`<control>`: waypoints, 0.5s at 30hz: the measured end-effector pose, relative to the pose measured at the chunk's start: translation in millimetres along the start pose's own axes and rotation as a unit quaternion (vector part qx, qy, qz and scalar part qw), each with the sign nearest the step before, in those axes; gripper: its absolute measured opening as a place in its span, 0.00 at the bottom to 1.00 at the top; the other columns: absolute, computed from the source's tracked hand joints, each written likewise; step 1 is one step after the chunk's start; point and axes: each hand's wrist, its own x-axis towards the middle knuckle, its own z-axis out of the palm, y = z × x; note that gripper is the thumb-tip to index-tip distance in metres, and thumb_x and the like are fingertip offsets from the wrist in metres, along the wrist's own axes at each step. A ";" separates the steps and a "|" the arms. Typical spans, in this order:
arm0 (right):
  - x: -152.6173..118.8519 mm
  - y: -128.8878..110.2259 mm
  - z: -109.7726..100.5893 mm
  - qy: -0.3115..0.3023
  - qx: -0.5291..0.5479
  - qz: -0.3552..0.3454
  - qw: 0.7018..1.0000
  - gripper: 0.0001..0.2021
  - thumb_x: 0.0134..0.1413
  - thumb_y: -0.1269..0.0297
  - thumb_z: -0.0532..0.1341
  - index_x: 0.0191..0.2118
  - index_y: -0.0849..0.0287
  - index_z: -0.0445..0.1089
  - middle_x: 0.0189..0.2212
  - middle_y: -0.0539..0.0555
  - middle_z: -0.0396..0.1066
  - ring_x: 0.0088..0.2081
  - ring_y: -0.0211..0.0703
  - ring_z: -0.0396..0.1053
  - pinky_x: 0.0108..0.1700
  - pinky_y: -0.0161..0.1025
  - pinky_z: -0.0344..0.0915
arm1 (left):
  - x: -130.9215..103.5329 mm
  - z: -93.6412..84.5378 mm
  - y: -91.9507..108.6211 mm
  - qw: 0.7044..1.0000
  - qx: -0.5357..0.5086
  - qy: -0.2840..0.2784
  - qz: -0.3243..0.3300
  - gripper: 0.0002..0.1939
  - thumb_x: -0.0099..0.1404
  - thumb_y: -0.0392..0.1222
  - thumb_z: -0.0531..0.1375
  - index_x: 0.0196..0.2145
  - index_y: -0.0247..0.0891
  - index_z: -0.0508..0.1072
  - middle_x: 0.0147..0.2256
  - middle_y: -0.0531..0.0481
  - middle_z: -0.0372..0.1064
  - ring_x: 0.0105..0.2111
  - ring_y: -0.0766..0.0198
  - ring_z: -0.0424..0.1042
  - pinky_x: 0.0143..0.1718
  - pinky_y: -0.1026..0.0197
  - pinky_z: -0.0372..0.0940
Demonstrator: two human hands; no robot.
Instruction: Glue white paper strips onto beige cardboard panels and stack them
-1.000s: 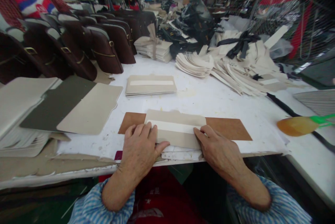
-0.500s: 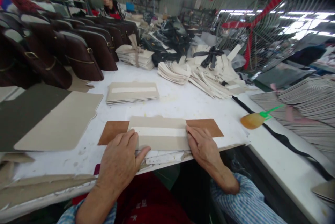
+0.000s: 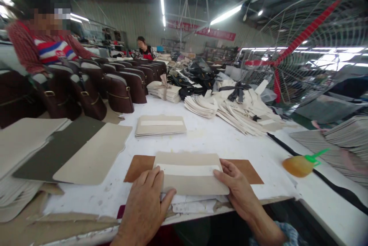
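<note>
A beige panel [image 3: 192, 184] with a white strip [image 3: 186, 170] across it lies near the table's front edge, over brown pieces [image 3: 249, 170] that stick out on both sides. My left hand [image 3: 148, 200] rests on the panel's left end, fingers flat and thumb spread apart. At the right end, my right hand [image 3: 234, 182] pinches the panel, thumb on top and fingers at the far side and beneath. Behind the panel sits a small stack of similar beige panels [image 3: 161, 126].
Dark brown bags [image 3: 119, 94] stand at the back left, near a person in red. Large beige and dark sheets [image 3: 94, 154] lie left. Bundled beige strips [image 3: 201, 106] are at the back. A bottle of amber liquid [image 3: 298, 166] and a fan [image 3: 276, 63] are right.
The view has tilted up and turned left, bringing another person into sight. My right hand has shifted from lying on the panel's end to gripping it, and that end looks slightly raised.
</note>
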 end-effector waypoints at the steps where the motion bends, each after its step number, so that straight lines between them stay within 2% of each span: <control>1: -1.9 -1.4 3.0 -0.023 0.012 0.023 0.999 0.40 0.40 0.53 0.80 0.57 0.61 0.65 0.48 0.57 0.76 0.42 0.47 0.78 0.39 0.37 0.75 | -0.2 -0.3 0.8 1.000 -0.003 -0.004 -0.007 0.23 0.64 0.46 0.69 0.51 0.28 0.74 0.51 0.35 0.74 0.50 0.44 0.71 0.50 0.40 0.72; 3: -4.2 -4.1 6.0 -0.053 0.007 0.051 0.997 0.37 0.41 0.53 0.80 0.54 0.62 0.69 0.45 0.57 0.79 0.40 0.48 0.79 0.37 0.36 0.76 | -0.9 -0.9 2.4 1.000 -0.009 -0.008 -0.018 0.22 0.64 0.46 0.69 0.51 0.29 0.74 0.51 0.36 0.74 0.50 0.44 0.71 0.52 0.40 0.71; 6: -3.7 -14.5 5.5 -0.059 -0.013 0.055 0.997 0.34 0.44 0.53 0.80 0.54 0.60 0.70 0.43 0.57 0.80 0.39 0.50 0.80 0.36 0.38 0.77 | -3.1 -1.6 4.4 0.999 -0.018 -0.018 -0.031 0.23 0.65 0.47 0.69 0.52 0.31 0.74 0.53 0.37 0.74 0.51 0.44 0.72 0.53 0.40 0.71; 8: -1.9 -29.4 5.8 -0.056 -0.018 0.051 0.997 0.35 0.43 0.54 0.80 0.55 0.59 0.70 0.43 0.57 0.80 0.39 0.53 0.80 0.37 0.42 0.79 | -5.1 -1.9 5.6 0.999 -0.027 -0.015 -0.033 0.27 0.66 0.49 0.68 0.57 0.32 0.71 0.55 0.36 0.73 0.53 0.43 0.72 0.55 0.41 0.71; 12: 4.4 -72.5 18.6 -0.024 -0.036 -0.001 0.999 0.36 0.37 0.57 0.81 0.54 0.58 0.72 0.42 0.58 0.81 0.37 0.55 0.80 0.39 0.46 0.80 | -8.8 -1.0 9.3 0.996 -0.041 0.024 -0.072 0.41 0.65 0.50 0.68 0.67 0.30 0.57 0.61 0.32 0.66 0.59 0.42 0.69 0.59 0.42 0.70; 15: 18.1 -101.0 40.9 -0.016 -0.044 -0.061 0.997 0.34 0.34 0.60 0.81 0.51 0.57 0.73 0.41 0.57 0.81 0.35 0.54 0.80 0.38 0.46 0.80 | -10.3 1.3 13.0 0.991 -0.048 0.056 -0.114 0.42 0.63 0.49 0.69 0.66 0.31 0.54 0.60 0.31 0.64 0.59 0.40 0.69 0.57 0.40 0.71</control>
